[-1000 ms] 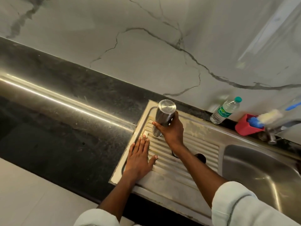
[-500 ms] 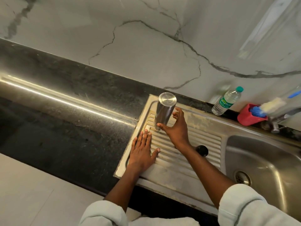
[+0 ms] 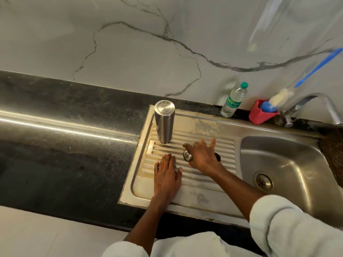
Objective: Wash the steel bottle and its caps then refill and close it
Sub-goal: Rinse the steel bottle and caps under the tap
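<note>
Steel bottle (image 3: 164, 123) stands inverted on the ribbed drainboard (image 3: 213, 143), far-left corner, base up, mouth down on the ridges. No hand touches it.

Right hand (image 3: 202, 156) lies over the middle of the drainboard, well to the right of the bottle, fingers spread and lightly curved over 2 caps. A steel cap (image 3: 187, 156) shows under the thumb side, tilted on edge; the thumb and forefinger appear to close round it, though the grip itself is partly hidden. A dark cap (image 3: 217, 157) peeks out from under the little-finger side; cannot tell whether the hand touches it.

Left hand (image 3: 166, 175) rests flat on the drainboard's near-left part, palm down, fingers straight and together, holding nothing.

Sink basin (image 3: 289, 164) to the right, drain visible. Tap (image 3: 313, 102) arches above the far rim. A red holder (image 3: 259, 113) with a blue-handled brush (image 3: 282, 97) sits on the far ledge beside the tap. A plastic water bottle (image 3: 234, 100) with a green cap stands just left of the holder. Black counter (image 3: 65, 136) extends left; veined marble wall (image 3: 130, 52) behind. Pale sleeves on both arms.
</note>
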